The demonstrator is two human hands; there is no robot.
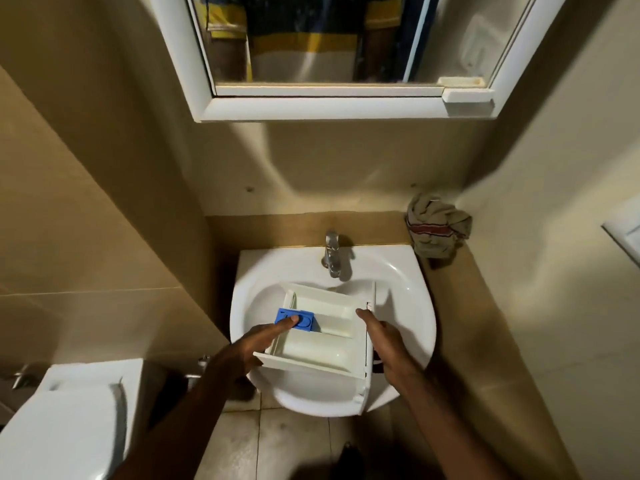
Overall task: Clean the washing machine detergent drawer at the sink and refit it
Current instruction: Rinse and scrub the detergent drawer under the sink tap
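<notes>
The white detergent drawer [325, 327] is held over the white sink [412, 303], under the chrome tap [332, 252]. Its compartments face up and its front panel points to the right. A blue insert [304, 320] sits in the drawer's left compartment. My left hand [252, 344] grips the drawer's left side, with the thumb lying on the blue insert. My right hand [388, 348] grips the right end by the front panel, thumb on the top edge and fingers hidden behind the panel. No water is seen running from the tap.
A crumpled striped cloth [438, 228] lies on the ledge right of the sink. A mirrored cabinet [329, 53] hangs above. A toilet [65, 420] stands at lower left. Tiled walls close in on both sides.
</notes>
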